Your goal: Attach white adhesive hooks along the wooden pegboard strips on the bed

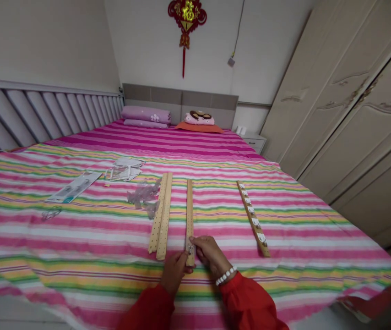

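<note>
A narrow wooden strip [189, 211] lies lengthwise in front of me on the striped cloth. My left hand [175, 271] is closed on its near end, with the fingers at its left edge and partly under it. On that end sits a small shiny piece [190, 250], clear and metallic, too small to make out fully. My right hand [211, 253] pinches at this piece from the right, fingertips touching it. To the left, two wooden strips with rows of holes [161, 220] lie side by side. Off to the right is another strip [253, 218] bearing several white pieces with metal hooks.
Crumpled clear plastic wrappers [143, 195] lie beside the paired strips. Farther left are a flat packet [75, 187], torn packaging [125, 169] and a small tangle of clear bits [51, 212]. Folded bedding [145, 115] sits by the headboard. A wardrobe [346, 101] stands along the right.
</note>
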Demonstrator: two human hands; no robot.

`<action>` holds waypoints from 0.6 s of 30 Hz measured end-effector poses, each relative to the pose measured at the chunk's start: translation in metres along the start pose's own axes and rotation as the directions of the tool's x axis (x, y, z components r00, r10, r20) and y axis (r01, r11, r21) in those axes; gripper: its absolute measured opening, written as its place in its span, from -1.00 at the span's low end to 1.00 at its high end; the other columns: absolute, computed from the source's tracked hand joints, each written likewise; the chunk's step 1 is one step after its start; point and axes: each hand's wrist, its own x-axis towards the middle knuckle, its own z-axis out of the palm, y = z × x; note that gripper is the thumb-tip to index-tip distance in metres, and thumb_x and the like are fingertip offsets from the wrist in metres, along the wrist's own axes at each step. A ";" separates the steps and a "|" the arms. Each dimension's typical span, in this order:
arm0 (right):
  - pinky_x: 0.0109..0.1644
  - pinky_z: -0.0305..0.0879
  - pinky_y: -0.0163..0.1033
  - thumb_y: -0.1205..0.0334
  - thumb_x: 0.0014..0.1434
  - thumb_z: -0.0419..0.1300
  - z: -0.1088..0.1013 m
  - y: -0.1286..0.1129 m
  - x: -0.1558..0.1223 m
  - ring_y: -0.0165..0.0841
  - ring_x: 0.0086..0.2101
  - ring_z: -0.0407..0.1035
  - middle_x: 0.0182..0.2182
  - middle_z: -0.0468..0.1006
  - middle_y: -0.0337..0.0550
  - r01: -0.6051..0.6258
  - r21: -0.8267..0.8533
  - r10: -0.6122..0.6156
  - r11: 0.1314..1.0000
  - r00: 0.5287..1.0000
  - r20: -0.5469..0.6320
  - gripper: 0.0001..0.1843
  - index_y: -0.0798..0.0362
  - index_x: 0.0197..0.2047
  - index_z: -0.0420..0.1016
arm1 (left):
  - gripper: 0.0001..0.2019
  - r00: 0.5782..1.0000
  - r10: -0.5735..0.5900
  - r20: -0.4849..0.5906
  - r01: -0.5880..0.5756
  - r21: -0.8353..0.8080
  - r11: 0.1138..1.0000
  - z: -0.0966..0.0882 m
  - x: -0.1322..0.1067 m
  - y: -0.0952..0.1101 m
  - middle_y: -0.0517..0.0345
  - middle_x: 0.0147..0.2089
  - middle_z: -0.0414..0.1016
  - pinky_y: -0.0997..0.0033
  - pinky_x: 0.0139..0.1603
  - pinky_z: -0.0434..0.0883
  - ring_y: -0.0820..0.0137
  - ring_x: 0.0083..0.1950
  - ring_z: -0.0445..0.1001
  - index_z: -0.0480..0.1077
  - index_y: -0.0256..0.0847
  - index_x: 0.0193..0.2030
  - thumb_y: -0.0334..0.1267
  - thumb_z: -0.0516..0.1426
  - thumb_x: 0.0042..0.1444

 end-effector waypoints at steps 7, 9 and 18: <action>-0.65 -0.10 -0.33 0.23 -0.33 0.31 0.011 0.011 0.012 -0.52 -0.72 0.04 -0.84 0.19 -0.38 0.041 0.137 -0.020 0.990 0.988 -0.152 -0.72 0.04 -0.77 0.24 | -0.62 1.000 -0.006 0.001 0.006 -0.018 1.000 -0.001 0.000 -0.006 0.09 -0.53 0.51 0.46 -0.51 0.24 0.35 -0.51 0.48 0.38 -0.24 -0.48 0.10 0.14 -0.12; -0.63 -0.06 -0.32 0.25 -0.33 0.30 0.013 0.011 0.011 -0.50 -0.70 0.08 -0.83 0.22 -0.37 0.044 0.145 -0.020 0.988 0.986 -0.164 -0.74 0.05 -0.77 0.25 | -0.62 0.999 -0.025 0.024 0.025 -0.020 0.999 -0.002 0.001 -0.007 0.08 -0.55 0.51 0.48 -0.53 0.19 0.35 -0.51 0.48 0.39 -0.25 -0.46 0.10 0.16 -0.12; -0.64 0.00 -0.32 0.25 -0.32 0.31 0.015 0.008 0.006 -0.48 -0.73 0.14 -0.84 0.29 -0.33 0.036 0.133 -0.014 0.990 0.987 -0.163 -0.73 0.03 -0.77 0.24 | -0.60 0.999 -0.043 0.025 0.044 -0.044 0.998 0.002 0.005 -0.008 0.14 -0.59 0.47 0.51 -0.58 0.21 0.38 -0.52 0.47 0.32 -0.23 -0.58 0.09 0.28 -0.22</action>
